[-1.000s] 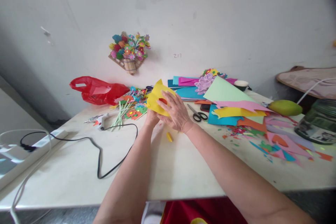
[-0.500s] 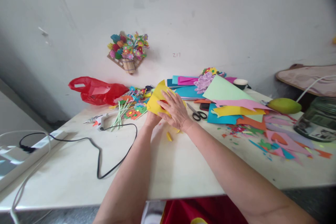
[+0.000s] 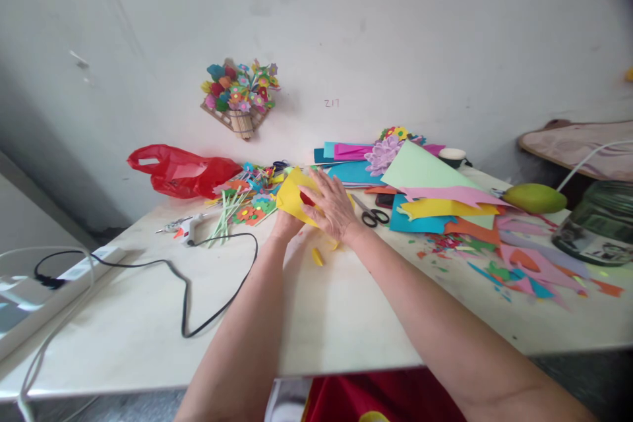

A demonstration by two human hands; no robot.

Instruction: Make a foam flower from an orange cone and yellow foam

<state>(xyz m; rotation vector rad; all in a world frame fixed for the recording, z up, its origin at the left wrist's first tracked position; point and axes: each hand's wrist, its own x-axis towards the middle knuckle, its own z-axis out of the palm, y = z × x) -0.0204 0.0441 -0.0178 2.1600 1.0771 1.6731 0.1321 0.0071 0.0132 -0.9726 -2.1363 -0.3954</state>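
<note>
Above the middle of the table, a yellow craft sheet [image 3: 291, 192] is held up, bent, between my two hands. My left hand [image 3: 287, 224] grips it from below and behind, its fingers mostly hidden by the sheet. Across the front lies my right hand [image 3: 330, 204], its fingers pressing on the sheet. A small red piece [image 3: 306, 198] shows between those fingers and the yellow surface. Below my hands, a yellow scrap [image 3: 317, 256] lies on the table. Black-handled scissors [image 3: 373, 216] rest just right of my right hand.
At left are a glue gun [image 3: 188, 229] with a black cord, a power strip [image 3: 93, 264] and a red plastic bag [image 3: 182, 171]. Pale green strips [image 3: 227, 214] lie near paper flowers. To the right are coloured sheets [image 3: 425, 168], scraps, a green fruit [image 3: 534, 198] and a glass jar [image 3: 598, 224].
The yellow sheet has tipped, its upper corner now lower. My right fingers have shifted slightly over it, and more of the red piece shows.
</note>
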